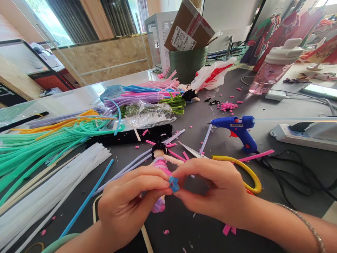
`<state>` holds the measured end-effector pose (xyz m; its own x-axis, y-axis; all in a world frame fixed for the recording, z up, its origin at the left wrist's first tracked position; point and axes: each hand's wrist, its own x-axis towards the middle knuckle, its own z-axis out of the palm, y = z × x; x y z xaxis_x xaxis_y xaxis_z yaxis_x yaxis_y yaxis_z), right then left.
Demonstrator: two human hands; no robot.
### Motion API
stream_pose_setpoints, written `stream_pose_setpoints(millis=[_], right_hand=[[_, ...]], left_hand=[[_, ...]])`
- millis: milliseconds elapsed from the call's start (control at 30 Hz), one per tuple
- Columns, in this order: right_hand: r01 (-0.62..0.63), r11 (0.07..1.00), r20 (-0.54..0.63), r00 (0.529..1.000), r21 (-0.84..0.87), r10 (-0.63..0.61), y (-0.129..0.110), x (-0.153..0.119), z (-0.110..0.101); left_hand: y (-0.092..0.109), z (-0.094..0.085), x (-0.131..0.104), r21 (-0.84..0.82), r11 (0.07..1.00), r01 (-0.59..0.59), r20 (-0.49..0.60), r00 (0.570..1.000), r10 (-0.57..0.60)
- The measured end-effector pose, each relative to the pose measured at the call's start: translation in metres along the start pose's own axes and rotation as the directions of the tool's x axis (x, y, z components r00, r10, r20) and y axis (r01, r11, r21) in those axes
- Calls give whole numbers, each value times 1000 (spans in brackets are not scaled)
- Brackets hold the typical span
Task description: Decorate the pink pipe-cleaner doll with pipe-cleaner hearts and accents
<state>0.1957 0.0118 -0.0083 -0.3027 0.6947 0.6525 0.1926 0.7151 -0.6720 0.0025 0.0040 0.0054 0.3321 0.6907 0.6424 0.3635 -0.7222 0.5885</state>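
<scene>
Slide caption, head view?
Left hand and right hand pinch a bent blue pipe cleaner, partly hiding a black-haired doll.

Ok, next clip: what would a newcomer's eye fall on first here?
Probably the small blue piece pinched between the fingertips of the left hand and right hand, low in the middle, with a black-haired doll partly hidden behind them. Next, likely, the bright blue glue gun to the right and the green fuzzy stems fanned along the left edge.

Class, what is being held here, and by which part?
A blue piece: the left hand pinches its left side, the right hand its top and bottom.
</scene>
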Motion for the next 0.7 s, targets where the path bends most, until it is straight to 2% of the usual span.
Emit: stream_pose_setpoints(millis=[300,367,433,533,633,700], right_hand=[[21,999,-38,999,-37,-22,0,0,2],[21,999,-50,998,-42,-23,0,0,2],[7,999,-62,998,-41,-10,0,0,3],[-1,998,-125,992,-57,-6,-2,1,5],[-7,997,-190,982,-73,-7,-4,3,7],[-22,998,-212,977,-62,8,-5,3,8]], left_hand=[[-1,2,-2,-28,999,28,-20,999,-28],[0,4,-2,-66,996,64,-44,997,-67],[2,7,-1,-152,978,143,-80,984,-157],[6,14,1,-390,859,330,-82,917,-390],[10,22,3,-621,625,473,18,806,-592],[13,25,4,-695,484,533,90,731,-676]])
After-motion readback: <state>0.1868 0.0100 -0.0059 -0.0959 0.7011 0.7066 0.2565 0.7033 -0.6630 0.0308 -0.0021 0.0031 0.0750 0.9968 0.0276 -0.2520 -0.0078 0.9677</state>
